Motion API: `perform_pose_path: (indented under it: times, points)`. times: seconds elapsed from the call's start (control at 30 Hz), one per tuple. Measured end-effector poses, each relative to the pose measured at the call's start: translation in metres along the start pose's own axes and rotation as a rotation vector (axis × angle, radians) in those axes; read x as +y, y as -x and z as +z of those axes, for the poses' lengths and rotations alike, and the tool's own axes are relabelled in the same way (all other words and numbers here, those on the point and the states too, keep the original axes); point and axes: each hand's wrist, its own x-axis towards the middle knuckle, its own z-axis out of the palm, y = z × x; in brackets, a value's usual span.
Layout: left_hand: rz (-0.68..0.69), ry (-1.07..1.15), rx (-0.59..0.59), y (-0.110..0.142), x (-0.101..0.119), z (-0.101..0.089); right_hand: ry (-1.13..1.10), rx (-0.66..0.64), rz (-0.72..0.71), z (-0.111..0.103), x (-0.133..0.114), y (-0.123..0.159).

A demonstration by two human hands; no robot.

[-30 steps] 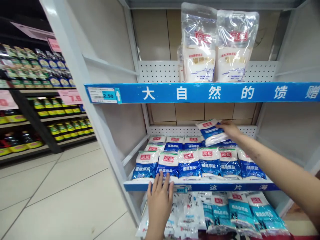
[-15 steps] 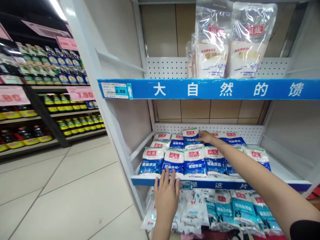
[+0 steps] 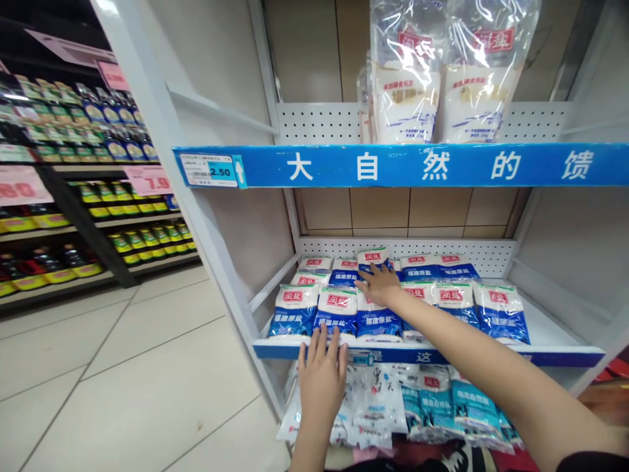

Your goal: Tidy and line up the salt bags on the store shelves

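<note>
My right hand [image 3: 379, 286] reaches across the middle shelf with its fingers spread. Its fingertips rest at the front of a blue-and-white bag of salt [image 3: 372, 257] that stands a little higher than its neighbours in the back row. Below that hand, a front-row salt bag [image 3: 379, 324] is partly covered. My left hand [image 3: 322, 370] lies open over the shelf's front edge, fingertips at the bottom of another front-row salt bag [image 3: 337, 303]. Neither hand is closed round a bag.
Tall clear bags of salt [image 3: 407, 98] stand on the upper shelf, behind a blue strip [image 3: 366, 167]. White bags [image 3: 378, 400] and teal bags [image 3: 436, 401] lie on the lower shelf. A white frame post [image 3: 206, 249] rises at left; bottle shelves [image 3: 113, 223] stand beyond the tiled floor.
My right hand has left the right side of the raised salt bag and moved left and down across its front, fingers now spread. My left hand stays at the shelf edge. The view has shifted slightly.
</note>
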Motion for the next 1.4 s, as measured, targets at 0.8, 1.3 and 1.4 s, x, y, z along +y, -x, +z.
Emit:
perform_pose_path:
  times: [0.8,1.3,1.4]
  points:
    - [-0.022,0.011,-0.015,0.001,0.001,0.000,-0.255,-0.104,0.454,-0.056,0.066,-0.048]
    - [-0.076,0.124,-0.040,-0.001,0.004,-0.004,0.018,0.031,0.022,-0.023,0.036,0.005]
    - [-0.072,0.191,-0.043,-0.001,0.002,-0.003,-0.071,0.642,-0.290,-0.019,0.030,0.076]
